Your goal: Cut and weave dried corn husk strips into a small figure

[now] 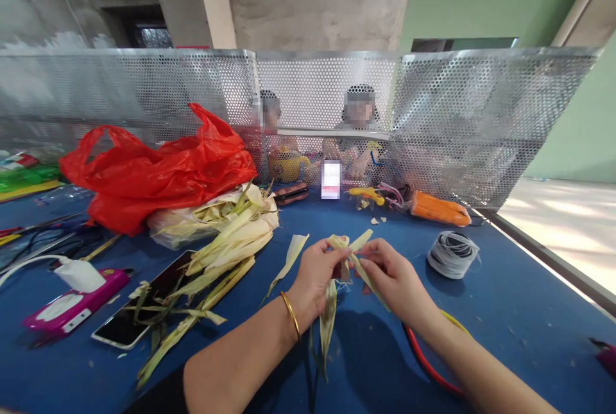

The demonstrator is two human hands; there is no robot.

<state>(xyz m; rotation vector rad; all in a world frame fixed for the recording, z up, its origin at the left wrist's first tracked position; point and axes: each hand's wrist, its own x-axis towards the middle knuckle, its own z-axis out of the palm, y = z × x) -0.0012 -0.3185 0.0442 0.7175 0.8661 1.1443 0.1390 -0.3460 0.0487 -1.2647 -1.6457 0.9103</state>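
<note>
Strips of pale corn husk (328, 321) are gathered between my two hands above the blue table. My left hand (321, 269), with a gold bangle at its wrist, pinches the folded husk near its top. Fingers of my right hand (389, 271) are closed on another strip that crosses it. Longer husk ends hang below my left hand, and some thin whitish strands show between the hands. One loose husk strip (291, 258) lies just left of my left hand. Farther left is a pile of corn husks (235, 234), partly in clear plastic.
A red plastic bag (168, 170) stands behind the husk pile. A phone (139, 311) and a purple power strip (77, 305) lie left. On the right are a white coil (452, 255), an orange bundle (439, 208) and a red hoop (423, 359). Perforated metal panels (327, 90) screen two people.
</note>
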